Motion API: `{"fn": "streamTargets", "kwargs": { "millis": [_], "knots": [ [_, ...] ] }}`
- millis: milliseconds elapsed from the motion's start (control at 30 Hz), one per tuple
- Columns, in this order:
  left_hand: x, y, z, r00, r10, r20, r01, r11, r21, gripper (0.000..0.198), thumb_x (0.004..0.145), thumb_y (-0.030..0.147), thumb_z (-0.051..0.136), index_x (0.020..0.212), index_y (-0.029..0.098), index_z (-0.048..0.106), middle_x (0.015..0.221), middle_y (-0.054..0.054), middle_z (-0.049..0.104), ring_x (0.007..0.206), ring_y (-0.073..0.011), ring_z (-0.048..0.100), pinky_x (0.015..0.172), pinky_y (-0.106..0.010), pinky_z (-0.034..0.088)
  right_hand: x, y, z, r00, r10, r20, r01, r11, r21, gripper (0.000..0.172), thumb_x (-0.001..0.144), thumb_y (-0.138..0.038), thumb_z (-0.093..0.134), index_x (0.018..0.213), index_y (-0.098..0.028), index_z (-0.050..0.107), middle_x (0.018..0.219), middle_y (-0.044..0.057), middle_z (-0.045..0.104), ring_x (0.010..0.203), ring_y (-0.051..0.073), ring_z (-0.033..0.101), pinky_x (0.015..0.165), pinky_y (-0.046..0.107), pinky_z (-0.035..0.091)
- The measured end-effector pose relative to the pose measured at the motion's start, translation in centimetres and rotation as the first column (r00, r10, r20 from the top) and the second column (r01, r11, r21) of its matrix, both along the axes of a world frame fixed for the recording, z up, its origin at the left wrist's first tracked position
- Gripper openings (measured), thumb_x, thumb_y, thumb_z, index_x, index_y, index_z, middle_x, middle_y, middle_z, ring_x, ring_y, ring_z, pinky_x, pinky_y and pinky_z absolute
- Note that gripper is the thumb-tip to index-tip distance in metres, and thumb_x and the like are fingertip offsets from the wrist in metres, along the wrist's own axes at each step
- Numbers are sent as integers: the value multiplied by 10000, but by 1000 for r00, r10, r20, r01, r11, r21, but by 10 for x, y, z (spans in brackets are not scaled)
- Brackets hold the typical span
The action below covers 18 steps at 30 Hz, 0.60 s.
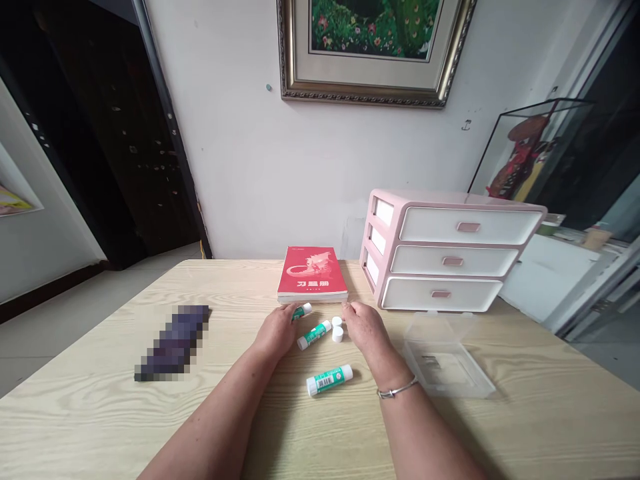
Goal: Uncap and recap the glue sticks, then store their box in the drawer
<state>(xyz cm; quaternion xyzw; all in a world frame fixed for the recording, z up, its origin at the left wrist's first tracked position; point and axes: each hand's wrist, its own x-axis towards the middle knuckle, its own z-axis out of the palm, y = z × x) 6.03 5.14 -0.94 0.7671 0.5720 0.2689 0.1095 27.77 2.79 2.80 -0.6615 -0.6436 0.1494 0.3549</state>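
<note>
At the foot of the red book, my left hand (279, 328) is closed around the far green-and-white glue stick (303, 311), whose white end sticks out to the right. A second glue stick (315, 335) lies slanted just in front of it. Two small white caps (337, 334) stand close together between my hands. My right hand (369, 328) is beside the caps, its fingers curled together; whatever they may hold is hidden. Nearest to me, a third glue stick (330, 380) lies on its side between my forearms.
A red book (313, 273) lies by the table's far edge. At the right stand a pink-and-white drawer unit (453, 250) and an opened clear plastic box (453, 373). A blurred dark object (174, 341) lies on the left of the wooden table (90, 413).
</note>
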Motion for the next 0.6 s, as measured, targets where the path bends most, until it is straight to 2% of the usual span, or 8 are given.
{"fn": "streamTargets", "kwargs": {
  "millis": [133,267,400,467,600],
  "knots": [
    [3,6,-2,999,-18,-35,19,999,27,430,857,154,522,1271,224,617,1285,-92,649,1199,-267,561,1035,-354,380,-1,-2,2,995,7,101,-5,1000,-23,403,932,-367,406,643,-193,626,715,76,689,642,168,549,557,280,275],
    [4,4,4,999,-14,-51,17,998,62,377,894,206,515,1252,223,632,1274,-90,650,1216,-257,539,1046,-342,366,-2,-4,-1,986,29,165,-20,998,-60,326,899,-345,453,666,-200,628,730,74,696,659,179,567,565,283,276],
    [10,-10,16,996,2,-86,12,985,170,319,948,318,470,1183,217,662,1151,-107,678,1115,-263,562,980,-357,404,-3,-7,-6,978,52,202,-39,997,-70,217,856,-361,538,735,-212,639,792,78,714,712,199,613,590,283,303],
    [17,-18,21,991,-13,-130,41,975,219,325,948,381,477,1145,212,674,1090,-115,680,1055,-269,572,936,-370,421,-4,-10,-8,967,69,244,-50,996,-80,216,838,-406,572,774,-211,639,822,91,719,755,222,632,601,288,316],
    [31,-31,20,970,-42,-241,84,983,166,333,919,458,514,1053,210,692,1089,-116,670,1068,-286,569,890,-378,442,-6,-12,-9,934,78,348,-34,991,-131,237,819,-427,587,851,-199,646,889,106,727,820,244,652,611,293,327]
  ]
}}
